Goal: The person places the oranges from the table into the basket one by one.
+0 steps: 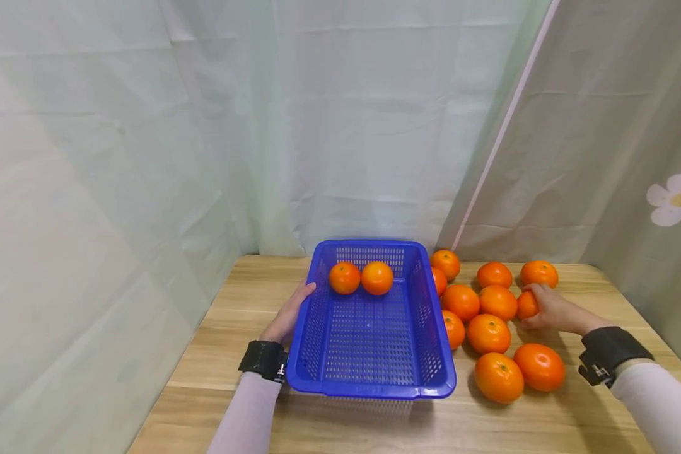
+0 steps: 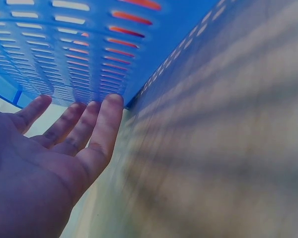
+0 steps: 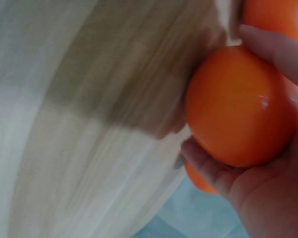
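Right wrist view shows the orange fruit (image 3: 241, 106) in your right hand (image 3: 275, 193), your thumb curled over one side and your fingers round the other; you cannot tell from these pictures whether it has left the wooden table (image 1: 215, 372). It is to the right of the blue basket (image 1: 369, 391), among ten other loose fruits (image 1: 488, 334), some touching one another, with one just behind your hand. Your left hand (image 1: 286, 315) lies along the basket's left side, fingers nearly straight and spread, fingertips at the slotted wall. Two fruits (image 1: 377, 278) sit side by side in the basket, toward its far end. Faint raised marks on the basket's near rim are too small to read. You wear black wrist straps (image 1: 263, 359) over pale sleeves (image 1: 246, 413). Beyond the table hang pale curtains (image 1: 363, 145), with a white flower print (image 1: 680, 200) at your far right.
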Action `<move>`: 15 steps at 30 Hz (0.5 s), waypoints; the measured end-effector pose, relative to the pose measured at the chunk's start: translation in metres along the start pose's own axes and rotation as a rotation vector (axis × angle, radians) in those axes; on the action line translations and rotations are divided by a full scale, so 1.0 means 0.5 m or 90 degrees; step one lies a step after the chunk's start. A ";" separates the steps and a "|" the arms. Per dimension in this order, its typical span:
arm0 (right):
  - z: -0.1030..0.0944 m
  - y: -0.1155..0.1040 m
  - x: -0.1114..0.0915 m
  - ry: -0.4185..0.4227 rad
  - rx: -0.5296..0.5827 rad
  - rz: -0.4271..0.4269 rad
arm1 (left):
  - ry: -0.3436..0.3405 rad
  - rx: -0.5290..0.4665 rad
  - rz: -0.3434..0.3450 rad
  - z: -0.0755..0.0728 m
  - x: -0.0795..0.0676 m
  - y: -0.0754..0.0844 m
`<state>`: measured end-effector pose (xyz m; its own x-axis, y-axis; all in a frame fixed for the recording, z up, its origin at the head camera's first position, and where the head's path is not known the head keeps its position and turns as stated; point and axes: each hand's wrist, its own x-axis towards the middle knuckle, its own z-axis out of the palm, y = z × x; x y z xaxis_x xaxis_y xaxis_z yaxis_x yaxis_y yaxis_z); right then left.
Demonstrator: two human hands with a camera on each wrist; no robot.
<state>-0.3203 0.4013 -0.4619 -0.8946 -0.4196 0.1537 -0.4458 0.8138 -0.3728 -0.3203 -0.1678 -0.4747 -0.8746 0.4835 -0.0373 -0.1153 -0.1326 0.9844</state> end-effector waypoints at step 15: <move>0.017 0.032 -0.012 0.050 0.046 0.026 | 0.012 0.013 -0.014 0.001 -0.002 0.002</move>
<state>-0.3218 0.4135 -0.4764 -0.9130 -0.3512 0.2078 -0.4080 0.7972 -0.4449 -0.3193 -0.1677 -0.4736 -0.8809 0.4694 -0.0614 -0.1246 -0.1049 0.9866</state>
